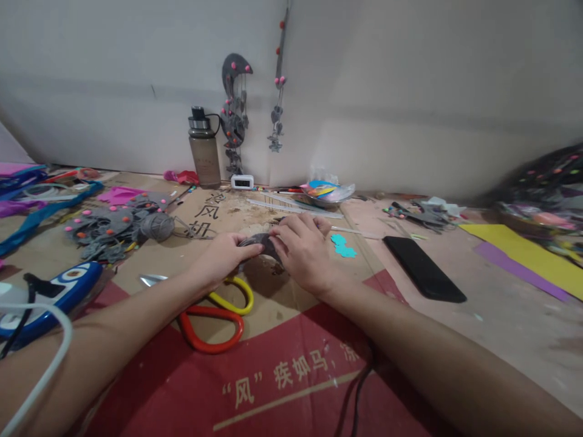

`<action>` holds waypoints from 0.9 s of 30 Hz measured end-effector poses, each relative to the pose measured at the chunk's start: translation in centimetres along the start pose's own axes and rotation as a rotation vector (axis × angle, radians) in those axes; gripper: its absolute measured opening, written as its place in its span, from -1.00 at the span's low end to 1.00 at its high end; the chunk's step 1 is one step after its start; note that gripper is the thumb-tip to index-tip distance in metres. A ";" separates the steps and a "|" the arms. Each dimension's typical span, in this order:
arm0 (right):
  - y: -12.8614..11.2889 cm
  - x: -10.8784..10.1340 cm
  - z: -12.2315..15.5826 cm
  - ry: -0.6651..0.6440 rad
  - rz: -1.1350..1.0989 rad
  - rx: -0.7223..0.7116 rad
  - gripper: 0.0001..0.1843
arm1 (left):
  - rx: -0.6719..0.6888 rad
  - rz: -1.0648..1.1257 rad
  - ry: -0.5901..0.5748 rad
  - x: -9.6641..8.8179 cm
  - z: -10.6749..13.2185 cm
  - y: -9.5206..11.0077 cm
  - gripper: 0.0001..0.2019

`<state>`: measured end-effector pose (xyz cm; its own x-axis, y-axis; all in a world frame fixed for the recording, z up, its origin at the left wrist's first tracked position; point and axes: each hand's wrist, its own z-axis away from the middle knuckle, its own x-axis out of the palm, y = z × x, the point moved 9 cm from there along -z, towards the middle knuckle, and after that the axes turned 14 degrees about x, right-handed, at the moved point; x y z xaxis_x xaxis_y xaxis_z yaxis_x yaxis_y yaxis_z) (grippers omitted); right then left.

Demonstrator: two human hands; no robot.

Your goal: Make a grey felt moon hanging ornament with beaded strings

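Between my two hands is a dark grey curved piece (266, 244) that looks like felt, held just above the cardboard. The thumb and fingers of my left hand (224, 258) pinch its left end. My right hand (304, 252) grips the other end, its fingers bent over the piece and hiding part of it. Scissors (212, 331) with one red and one yellow handle lie below my left wrist, their blades partly under my forearm. Small turquoise paper shapes (342, 246) rest just right of my right hand.
A flattened cardboard sheet (255, 388) covers the work surface. Grey felt pieces with pompoms (113, 224) and grey yarn (157, 226) lie left. A bottle (204, 155) and small digital clock (242, 182) stand by the wall. A black phone (423, 267) and yellow sheet (528, 246) lie right.
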<state>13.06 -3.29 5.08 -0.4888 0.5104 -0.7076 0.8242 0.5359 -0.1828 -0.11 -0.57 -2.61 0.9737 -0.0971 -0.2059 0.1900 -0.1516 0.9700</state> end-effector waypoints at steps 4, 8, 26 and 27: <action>-0.4 0.5 0.0 -0.017 0.050 -0.045 -0.79 | 0.011 -0.082 -0.018 0.3 0.1 0.4 -0.81; 1.0 0.2 -0.5 0.025 -0.062 0.111 -0.91 | -0.015 0.026 -0.020 0.5 0.0 0.3 -0.81; 4.8 7.2 0.5 -0.477 -1.126 0.697 -0.78 | -0.062 0.584 0.271 -2.6 -1.5 -0.8 -0.86; 4.1 7.2 0.5 -0.510 -1.119 0.668 -0.80 | -0.061 0.581 0.257 -2.5 -1.4 -0.8 -0.85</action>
<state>13.12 2.26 -1.07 -0.9318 -0.3449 -0.1131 0.1203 0.0004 -0.9927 -2.48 1.18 -2.69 0.9176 0.0941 0.3861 -0.3786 -0.0881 0.9213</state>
